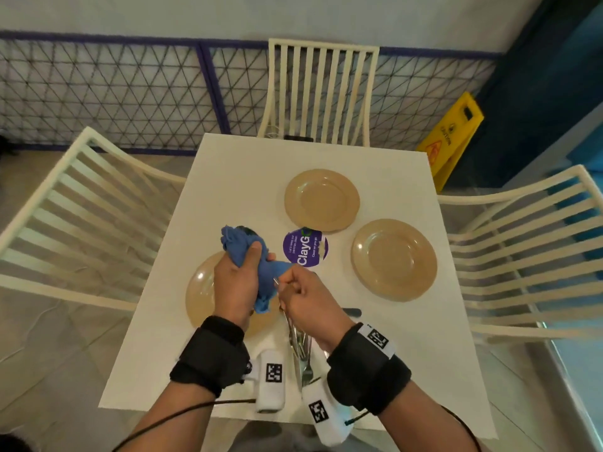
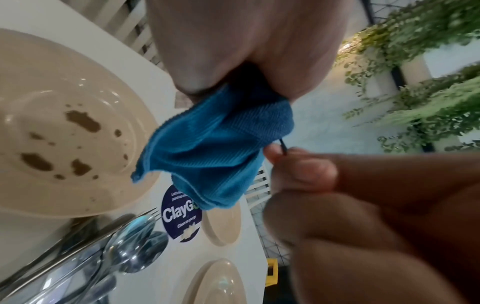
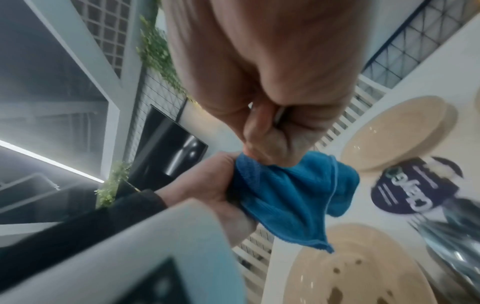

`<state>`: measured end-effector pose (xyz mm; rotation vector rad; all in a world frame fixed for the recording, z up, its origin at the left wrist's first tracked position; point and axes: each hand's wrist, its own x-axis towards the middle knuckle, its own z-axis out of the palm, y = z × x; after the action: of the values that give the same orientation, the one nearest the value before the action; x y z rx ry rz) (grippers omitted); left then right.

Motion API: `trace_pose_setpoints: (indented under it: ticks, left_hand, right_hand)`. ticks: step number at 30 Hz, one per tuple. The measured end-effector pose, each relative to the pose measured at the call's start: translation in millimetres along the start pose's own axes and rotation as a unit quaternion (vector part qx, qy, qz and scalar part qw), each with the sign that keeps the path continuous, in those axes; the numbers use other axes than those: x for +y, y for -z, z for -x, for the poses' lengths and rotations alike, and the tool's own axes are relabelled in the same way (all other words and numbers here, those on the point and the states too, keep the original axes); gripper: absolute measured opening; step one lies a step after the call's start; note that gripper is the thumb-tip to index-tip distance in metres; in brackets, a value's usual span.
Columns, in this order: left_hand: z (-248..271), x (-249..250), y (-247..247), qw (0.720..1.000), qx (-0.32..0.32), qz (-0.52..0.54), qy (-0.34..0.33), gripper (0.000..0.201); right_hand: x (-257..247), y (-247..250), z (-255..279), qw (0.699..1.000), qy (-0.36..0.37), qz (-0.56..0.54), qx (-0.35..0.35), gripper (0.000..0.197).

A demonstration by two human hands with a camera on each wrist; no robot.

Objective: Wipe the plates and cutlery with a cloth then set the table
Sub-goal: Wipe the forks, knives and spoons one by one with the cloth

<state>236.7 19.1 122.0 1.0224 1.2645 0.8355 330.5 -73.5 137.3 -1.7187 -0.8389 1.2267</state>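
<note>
Cloth [image 1: 257,269], bunched mid-frame, is gripped by the left hand [image 1: 235,282] around a utensil; the right hand [image 1: 305,298] pinches its thin handle [image 1: 276,282]. Risk: that handle could slip and drop onto the stained plate [image 2: 52,127] below.

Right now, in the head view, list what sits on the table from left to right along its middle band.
Stained plate under the left hand gripping the blue cloth → right hand pinching a piece of cutlery → purple round sticker → beige plate.
</note>
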Motion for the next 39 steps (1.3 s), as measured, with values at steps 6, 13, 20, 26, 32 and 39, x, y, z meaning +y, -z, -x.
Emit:
trace_pose_setpoints:
  ticks: [6,13,20,26,32,39]
  left_hand:
    - [15,-4,-26,0.999,0.045,-0.014,0.004,0.041]
    - [7,6,-18,0.998,0.016,-0.061,-0.023,0.028]
    - [38,-3,-34,0.998,-0.054,0.005,0.035,0.025]
    - [26,9,-33,0.997,-0.037,0.07,0.021,0.025]
    - [37,-6,-28,0.989,-0.142,-0.015,0.045,0.024]
    - [35,-7,-19,0.948,-0.23,-0.219,-0.026,0.029]
  right_hand:
    - [-9,22,15,0.997,0.028,0.072,0.016,0.017]
    - [0,32,34,0.997,0.029,0.069,0.005,0.008]
    - [-2,35,30,0.998,0.024,0.051,0.008,0.011]
    - [1,30,28,0.999,0.041,0.028,0.016,0.008]
    - [21,33,5,0.999,-0.024,-0.046,-0.015,0.008]
    - [21,61,-15,0.995,0.029,-0.068,0.064,0.017]
